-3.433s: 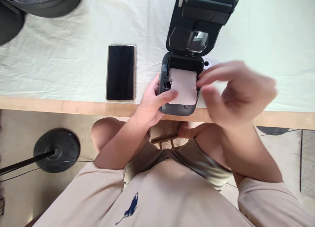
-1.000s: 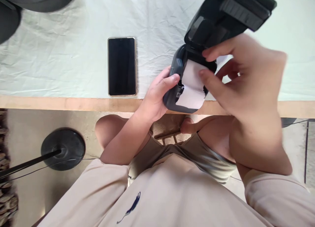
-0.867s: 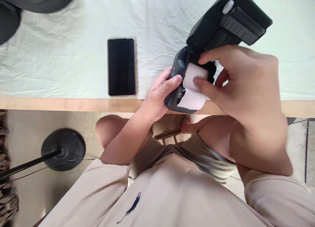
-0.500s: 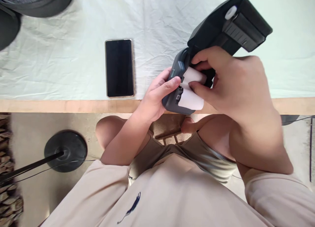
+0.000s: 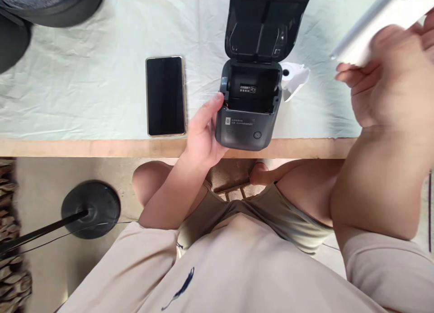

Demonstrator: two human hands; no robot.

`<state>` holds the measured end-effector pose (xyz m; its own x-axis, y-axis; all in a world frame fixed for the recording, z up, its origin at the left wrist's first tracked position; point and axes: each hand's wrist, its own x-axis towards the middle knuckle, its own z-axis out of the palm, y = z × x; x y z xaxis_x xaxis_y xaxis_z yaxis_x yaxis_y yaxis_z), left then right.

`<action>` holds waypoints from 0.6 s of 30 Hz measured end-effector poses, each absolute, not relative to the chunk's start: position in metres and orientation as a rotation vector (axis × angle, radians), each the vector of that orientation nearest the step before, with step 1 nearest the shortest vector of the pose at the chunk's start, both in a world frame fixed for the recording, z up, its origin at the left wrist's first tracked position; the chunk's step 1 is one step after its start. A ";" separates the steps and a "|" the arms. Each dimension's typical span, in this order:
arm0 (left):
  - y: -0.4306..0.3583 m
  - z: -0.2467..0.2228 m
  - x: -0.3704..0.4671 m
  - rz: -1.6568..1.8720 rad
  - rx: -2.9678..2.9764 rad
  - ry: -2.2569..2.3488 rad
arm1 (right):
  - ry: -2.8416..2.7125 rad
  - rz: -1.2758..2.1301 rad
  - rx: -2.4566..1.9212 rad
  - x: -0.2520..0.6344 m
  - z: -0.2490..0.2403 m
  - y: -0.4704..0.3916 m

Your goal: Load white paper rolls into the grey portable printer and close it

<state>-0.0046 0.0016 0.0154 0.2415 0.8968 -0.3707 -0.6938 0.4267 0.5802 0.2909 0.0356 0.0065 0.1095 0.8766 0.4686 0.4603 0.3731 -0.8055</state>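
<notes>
Head camera view: your dark grey label printer is held at the centre, above the wooden table edge, its hinged lid open toward 12 o'clock. White paper that lay inside half a second ago has left the paper compartment, so the printed label within now shows; that probably means the lifting-out is done. Your left hand, at 8 o'clock, grips the printer's side, thumb along the rim, fingers mostly hidden. Your right hand has swung out to 2 o'clock, well apart from the printer, apparently closed round a white piece; blur hides whether it is that same paper. Nearer at 2 o'clock, just beside the printer, a paper roll with a dark core rests on the pale tablecloth, loose end trailing. At 9 o'clock a smartphone lies dark-screened. Further off: a round black container at 10, a round black stand base at 8.
</notes>
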 end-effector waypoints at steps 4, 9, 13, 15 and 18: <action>0.002 0.018 -0.005 1.091 0.379 0.726 | -1.402 0.289 -1.264 0.288 -0.007 0.040; 0.001 0.017 -0.004 1.105 0.342 0.793 | -1.533 0.115 -1.646 0.312 -0.021 0.041; 0.001 0.017 -0.004 1.096 0.379 0.804 | -1.652 -0.090 -1.322 0.289 0.001 0.030; 0.001 0.017 -0.005 1.090 0.395 0.738 | -1.825 -0.030 -1.339 0.262 0.007 0.025; 0.001 0.015 -0.007 1.114 0.407 0.627 | -1.995 0.026 -1.405 0.227 -0.001 0.028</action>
<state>-0.0071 0.0006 0.0152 0.2982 0.9182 -0.2606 -0.6991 0.3960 0.5953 0.2265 0.0275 -0.0014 -0.1794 0.8374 0.5163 0.8235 0.4149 -0.3870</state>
